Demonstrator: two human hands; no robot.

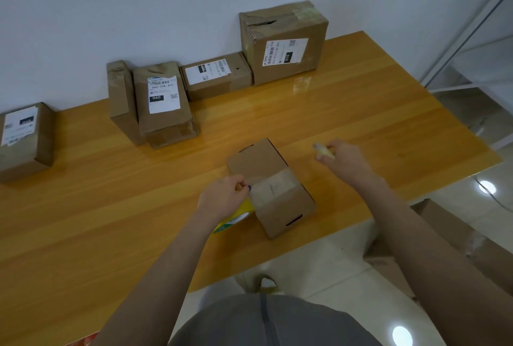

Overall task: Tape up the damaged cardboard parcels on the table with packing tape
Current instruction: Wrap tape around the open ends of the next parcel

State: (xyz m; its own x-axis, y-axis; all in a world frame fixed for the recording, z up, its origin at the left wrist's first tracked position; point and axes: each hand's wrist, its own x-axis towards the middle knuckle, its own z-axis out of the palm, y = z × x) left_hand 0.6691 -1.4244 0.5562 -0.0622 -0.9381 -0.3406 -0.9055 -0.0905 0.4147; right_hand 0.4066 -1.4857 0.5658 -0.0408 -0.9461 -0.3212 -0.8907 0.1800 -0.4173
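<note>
A small brown cardboard parcel (270, 187) lies near the table's front edge with a strip of clear tape across its top. My left hand (224, 197) is at the parcel's left side and grips a yellow roll of packing tape (234, 216), mostly hidden under the hand. My right hand (342, 158) is to the right of the parcel, above the table, and holds a small yellow cutter (323, 150) between curled fingers.
Several labelled parcels stand along the wall: a big torn one (283, 40) at back right, a flat one (218, 76), two leaning ones (161, 98), one at far left (25, 140). The wooden table (111, 207) ends at right; cardboard (444, 234) lies on the floor.
</note>
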